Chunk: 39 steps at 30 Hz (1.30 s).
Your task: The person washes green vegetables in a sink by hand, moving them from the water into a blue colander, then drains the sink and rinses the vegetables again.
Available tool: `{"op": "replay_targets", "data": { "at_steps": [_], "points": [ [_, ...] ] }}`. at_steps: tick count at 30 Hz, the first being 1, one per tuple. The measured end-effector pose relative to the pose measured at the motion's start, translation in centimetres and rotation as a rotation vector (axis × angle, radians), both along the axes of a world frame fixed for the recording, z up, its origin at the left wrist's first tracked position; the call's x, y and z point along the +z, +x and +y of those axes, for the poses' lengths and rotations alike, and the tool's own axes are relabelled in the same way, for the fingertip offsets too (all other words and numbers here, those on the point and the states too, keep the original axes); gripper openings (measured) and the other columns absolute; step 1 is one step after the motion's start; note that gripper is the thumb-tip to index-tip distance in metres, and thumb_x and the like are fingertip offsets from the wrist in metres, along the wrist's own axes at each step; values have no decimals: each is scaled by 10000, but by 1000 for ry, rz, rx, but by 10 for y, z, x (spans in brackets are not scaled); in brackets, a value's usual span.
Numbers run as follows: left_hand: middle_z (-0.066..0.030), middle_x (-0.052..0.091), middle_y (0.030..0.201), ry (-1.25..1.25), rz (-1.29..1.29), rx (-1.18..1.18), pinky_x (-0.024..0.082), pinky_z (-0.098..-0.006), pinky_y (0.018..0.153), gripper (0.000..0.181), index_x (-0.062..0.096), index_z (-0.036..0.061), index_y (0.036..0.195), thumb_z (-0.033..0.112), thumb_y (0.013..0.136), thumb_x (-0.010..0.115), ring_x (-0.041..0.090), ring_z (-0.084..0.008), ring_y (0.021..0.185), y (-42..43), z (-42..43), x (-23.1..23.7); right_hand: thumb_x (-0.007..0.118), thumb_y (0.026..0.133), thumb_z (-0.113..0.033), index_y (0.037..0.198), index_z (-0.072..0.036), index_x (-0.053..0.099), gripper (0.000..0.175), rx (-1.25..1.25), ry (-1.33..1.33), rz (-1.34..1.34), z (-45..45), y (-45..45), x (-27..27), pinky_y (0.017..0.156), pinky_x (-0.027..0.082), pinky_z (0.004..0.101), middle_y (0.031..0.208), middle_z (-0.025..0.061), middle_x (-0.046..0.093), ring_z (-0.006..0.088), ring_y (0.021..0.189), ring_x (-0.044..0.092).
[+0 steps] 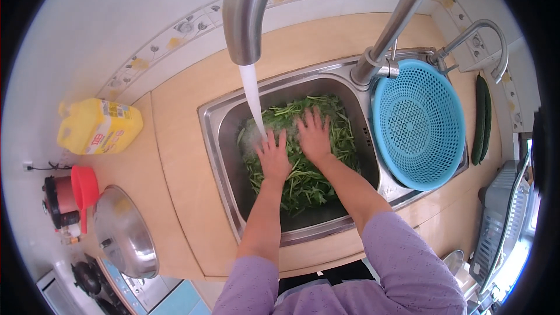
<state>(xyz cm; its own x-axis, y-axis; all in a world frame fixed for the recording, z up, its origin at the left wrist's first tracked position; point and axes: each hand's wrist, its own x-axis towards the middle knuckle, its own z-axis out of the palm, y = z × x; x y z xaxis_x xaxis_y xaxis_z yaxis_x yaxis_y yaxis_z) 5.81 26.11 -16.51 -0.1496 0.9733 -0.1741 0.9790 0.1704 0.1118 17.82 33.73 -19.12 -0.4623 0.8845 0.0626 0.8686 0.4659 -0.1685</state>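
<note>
Leafy green vegetables with long stems fill the left basin of a stainless steel sink, lying in water. Both my hands rest spread on top of them. My left hand is beside the spot where water pours down from the faucet spout. Farther right, my right hand presses on the leaves with fingers apart. Neither hand is closed around any stems that I can see. Froth shows around the falling stream.
A blue plastic colander sits over the right basin, below a smaller curved tap. Two cucumbers lie beyond it. On the left are a yellow jug, a red plastic ladle and a metal lid. A grey dish rack stands at right.
</note>
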Motion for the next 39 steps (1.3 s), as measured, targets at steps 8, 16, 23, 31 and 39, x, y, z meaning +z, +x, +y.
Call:
{"op": "replay_targets", "data": {
  "at_steps": [8,16,23,31,39],
  "points": [
    [-207,210,1452,-104,-2,-7,182,-602,1060,851,301,164,1406,229,679,738,223,-385,1334,-11,-1,11,589,821,-345,1313,-156,450,545,-62,-4,1,9,9,-2,1045,236,599,1429,140,315,337,1352,233],
    [-177,276,1436,-266,-258,19,288,-540,1051,785,364,155,1388,212,702,743,264,-353,1341,-29,-15,56,665,769,-209,1234,-82,505,507,157,-449,-108,1,23,73,890,465,442,1277,144,482,336,1183,472],
    [-118,470,1310,-324,-311,157,407,-384,986,551,543,96,1238,238,741,734,470,-293,1197,-18,-33,82,641,763,-131,891,-64,645,145,262,-310,178,-11,54,127,693,503,396,871,113,640,309,799,619],
    [-116,470,1293,-27,-478,286,423,-359,959,505,537,87,1219,262,778,708,497,-295,1166,-31,-54,100,420,955,-423,1306,11,462,559,-536,-8,978,107,187,215,1002,349,333,1302,184,513,293,1214,476],
    [-150,399,1351,-81,-551,315,391,-383,1000,597,466,65,1284,267,777,707,409,-318,1248,-28,-49,78,446,942,-414,1301,52,442,588,-315,-104,925,134,140,204,1003,347,357,1277,216,510,329,1195,473]
  ]
}}
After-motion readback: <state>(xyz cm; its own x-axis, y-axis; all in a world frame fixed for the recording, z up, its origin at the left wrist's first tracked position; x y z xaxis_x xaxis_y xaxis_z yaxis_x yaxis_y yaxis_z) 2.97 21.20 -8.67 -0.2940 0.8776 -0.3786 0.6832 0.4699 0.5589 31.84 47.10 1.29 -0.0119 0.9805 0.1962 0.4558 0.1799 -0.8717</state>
